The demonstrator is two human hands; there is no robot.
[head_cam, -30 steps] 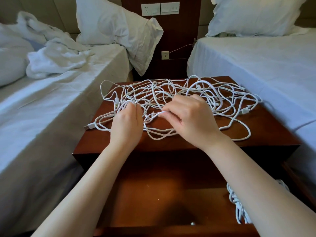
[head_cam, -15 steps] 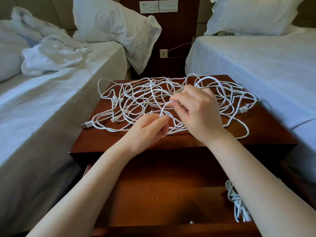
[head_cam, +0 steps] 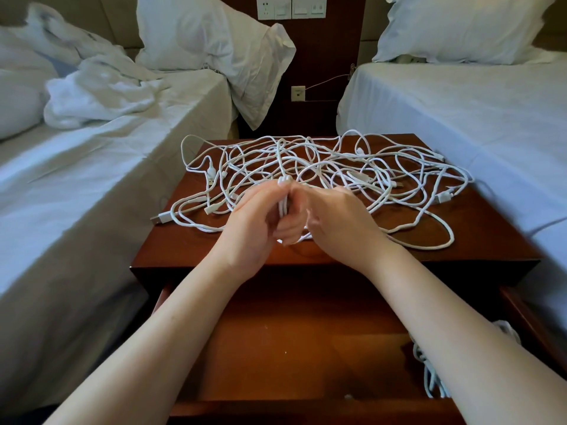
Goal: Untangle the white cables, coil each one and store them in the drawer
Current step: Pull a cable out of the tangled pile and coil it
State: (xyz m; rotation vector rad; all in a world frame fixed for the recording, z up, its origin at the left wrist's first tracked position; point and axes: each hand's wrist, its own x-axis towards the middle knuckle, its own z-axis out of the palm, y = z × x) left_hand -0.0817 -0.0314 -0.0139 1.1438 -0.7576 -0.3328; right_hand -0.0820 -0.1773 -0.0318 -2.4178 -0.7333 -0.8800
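Reaching forward from the near edge, both bare forearms converged over the near part of the wooden nightstand [head_cam: 478, 228], wrists angled inward so the hands met at the middle. The left hand [head_cam: 254, 222] was curled, thumb side up, its fingers clenched around a few folded strands of white cable [head_cam: 283, 199] that stood up between the two hands. The right hand [head_cam: 340, 222] pressed against it from the right, fingers bent in toward the same strands; how firmly it gripped them could not be told, since the fingertips were hidden and blurred. Beyond the hands, the tangle of white cables [head_cam: 352, 173] sprawled across the far and right parts of the nightstand top, with a USB plug [head_cam: 161, 217] lying at its left edge. Below, the open drawer [head_cam: 306, 348] held a bundled white cable [head_cam: 429, 372] at its right side, partly hidden by the right forearm. White beds flanked the nightstand on the left and right.
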